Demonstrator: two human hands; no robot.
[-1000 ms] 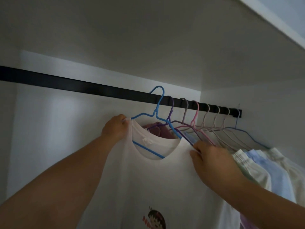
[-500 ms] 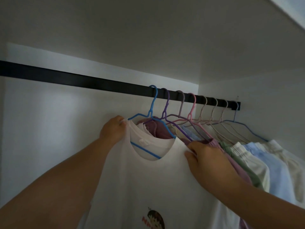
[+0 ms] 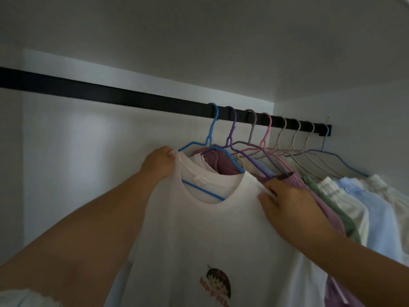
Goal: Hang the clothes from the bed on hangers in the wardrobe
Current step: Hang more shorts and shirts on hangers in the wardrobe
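With the blue wire hanger [image 3: 212,138] hooked on the black wardrobe rail [image 3: 110,97], the white cotton T-shirt with a cartoon print [image 3: 199,235] hangs at the left end of the row. Left hand [image 3: 159,163] pinches its left shoulder seam; right hand [image 3: 287,204] grips the right shoulder fabric, likely squaring it on the hanger, clear of the purple garment [image 3: 318,196] just beside it.

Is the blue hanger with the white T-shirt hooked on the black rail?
Yes, the blue hanger holding the white T-shirt has its hook over the black rail.
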